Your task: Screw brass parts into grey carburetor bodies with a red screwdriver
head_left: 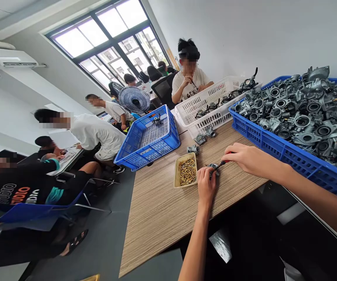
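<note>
My left hand [206, 182] is closed on a small grey metal carburetor part [214, 167] that rests on the wooden table [159, 203]. From the right, my right hand [238, 157] grips a screwdriver [222, 162] by its red and black handle, the shaft pointing down at the part. The tip is hidden around my left fingers. Just left of my left hand stands a cream tray [176, 175] filled with small brass pieces [188, 171]. Behind it lie loose metal parts, one [193, 148] close to the tray's far edge.
A blue crate heaped with metal parts [288, 154] borders the right side. Farther back are a white basket [206, 97] holding parts and a blue crate [159, 146] with one part inside. A person [190, 74] works across the table; other people sit at left.
</note>
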`<state>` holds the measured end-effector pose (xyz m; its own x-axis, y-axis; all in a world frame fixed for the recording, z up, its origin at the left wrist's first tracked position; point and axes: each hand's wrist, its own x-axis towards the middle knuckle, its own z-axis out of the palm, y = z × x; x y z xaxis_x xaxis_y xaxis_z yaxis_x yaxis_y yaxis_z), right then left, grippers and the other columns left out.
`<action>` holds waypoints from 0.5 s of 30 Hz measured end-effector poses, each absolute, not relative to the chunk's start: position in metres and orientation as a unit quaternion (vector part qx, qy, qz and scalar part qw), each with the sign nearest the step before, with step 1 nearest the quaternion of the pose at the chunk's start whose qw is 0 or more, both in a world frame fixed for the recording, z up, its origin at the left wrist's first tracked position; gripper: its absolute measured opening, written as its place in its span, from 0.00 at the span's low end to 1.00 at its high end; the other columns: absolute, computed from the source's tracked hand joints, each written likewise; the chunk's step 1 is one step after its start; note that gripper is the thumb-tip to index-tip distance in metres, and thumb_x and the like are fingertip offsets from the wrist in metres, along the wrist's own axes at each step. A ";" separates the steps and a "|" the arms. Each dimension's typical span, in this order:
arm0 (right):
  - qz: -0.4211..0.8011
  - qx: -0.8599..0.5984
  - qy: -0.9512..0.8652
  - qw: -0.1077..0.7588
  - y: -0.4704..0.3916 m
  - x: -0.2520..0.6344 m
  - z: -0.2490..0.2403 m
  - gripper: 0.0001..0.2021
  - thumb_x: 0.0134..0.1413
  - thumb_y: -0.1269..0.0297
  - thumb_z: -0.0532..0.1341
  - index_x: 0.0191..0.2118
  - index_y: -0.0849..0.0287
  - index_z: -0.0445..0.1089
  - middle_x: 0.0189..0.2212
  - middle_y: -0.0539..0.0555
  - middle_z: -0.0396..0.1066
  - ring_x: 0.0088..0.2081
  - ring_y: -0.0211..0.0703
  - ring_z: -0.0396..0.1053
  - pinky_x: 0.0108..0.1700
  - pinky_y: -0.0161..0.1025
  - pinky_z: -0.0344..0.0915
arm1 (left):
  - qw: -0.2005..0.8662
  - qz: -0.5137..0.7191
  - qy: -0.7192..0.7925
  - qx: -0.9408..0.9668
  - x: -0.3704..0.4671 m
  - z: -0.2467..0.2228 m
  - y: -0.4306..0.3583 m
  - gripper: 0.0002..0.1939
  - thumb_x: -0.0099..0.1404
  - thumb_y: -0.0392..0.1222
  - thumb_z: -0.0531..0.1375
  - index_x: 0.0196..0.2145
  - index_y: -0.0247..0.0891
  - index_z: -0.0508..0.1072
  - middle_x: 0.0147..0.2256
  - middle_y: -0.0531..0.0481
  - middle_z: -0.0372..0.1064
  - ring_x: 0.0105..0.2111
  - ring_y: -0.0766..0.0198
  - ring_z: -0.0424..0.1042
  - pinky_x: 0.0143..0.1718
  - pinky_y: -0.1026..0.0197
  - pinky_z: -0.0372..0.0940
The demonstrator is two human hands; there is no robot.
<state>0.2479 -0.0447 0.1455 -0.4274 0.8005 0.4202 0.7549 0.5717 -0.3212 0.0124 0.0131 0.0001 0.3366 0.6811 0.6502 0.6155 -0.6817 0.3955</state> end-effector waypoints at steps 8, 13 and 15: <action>0.026 -0.466 -0.851 0.240 -0.046 0.248 0.149 0.24 0.59 0.87 0.54 0.50 0.55 0.77 0.46 0.54 0.75 0.48 0.46 0.71 0.46 0.39 0.69 | 0.052 0.431 0.386 0.814 0.012 -0.001 0.014 0.02 0.74 0.37 0.61 0.43 0.41 0.73 0.42 0.46 0.75 0.44 0.57 0.71 0.50 0.54 0.67; 0.014 -0.481 -0.849 0.220 -0.050 0.245 0.152 0.22 0.63 0.85 0.54 0.51 0.56 0.76 0.46 0.54 0.75 0.48 0.45 0.71 0.45 0.39 0.67 | 0.059 0.431 0.385 0.814 0.011 -0.001 0.014 0.02 0.74 0.37 0.60 0.43 0.41 0.73 0.42 0.46 0.75 0.44 0.57 0.71 0.49 0.53 0.67; 0.009 -0.494 -0.846 0.202 -0.052 0.243 0.154 0.20 0.65 0.83 0.54 0.51 0.56 0.76 0.46 0.55 0.74 0.46 0.45 0.72 0.43 0.38 0.66 | 0.061 0.430 0.385 0.814 0.011 -0.001 0.014 0.02 0.74 0.37 0.60 0.43 0.42 0.73 0.42 0.46 0.75 0.45 0.56 0.71 0.50 0.53 0.67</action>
<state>0.2429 -0.0525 0.1541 -0.4311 0.8388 0.3326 0.8317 0.5123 -0.2139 0.0112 0.0142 -0.0014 0.3335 0.6799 0.6531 0.5754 -0.6956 0.4302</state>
